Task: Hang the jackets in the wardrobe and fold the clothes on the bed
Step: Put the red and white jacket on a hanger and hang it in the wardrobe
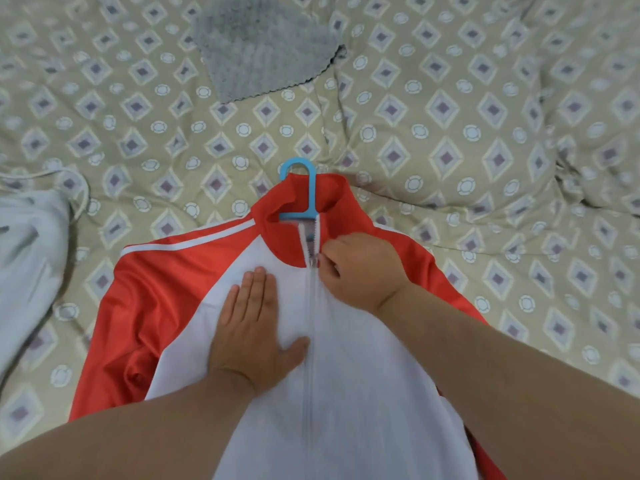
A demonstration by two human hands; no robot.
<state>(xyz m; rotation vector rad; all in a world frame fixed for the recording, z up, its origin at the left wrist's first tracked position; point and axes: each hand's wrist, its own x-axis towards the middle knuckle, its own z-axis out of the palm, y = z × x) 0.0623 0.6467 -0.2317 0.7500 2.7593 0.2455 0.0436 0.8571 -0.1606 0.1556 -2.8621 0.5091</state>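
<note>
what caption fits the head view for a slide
Right hand pinches the zip of a jacket on a hanger, left hand pressing its front.

Beige quilt, purple-diamond and white-ring print, fills background; rumpled, deep creases at right. Grey fuzzy cloth, scalloped edge, lies flat on quilt, top centre.

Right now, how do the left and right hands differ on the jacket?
The left hand lies flat, fingers straight, on the white panel; the right hand curls, pinching the zipper pull. The right hand sits nearer the collar than the left hand. Both rest on the jacket.
</note>
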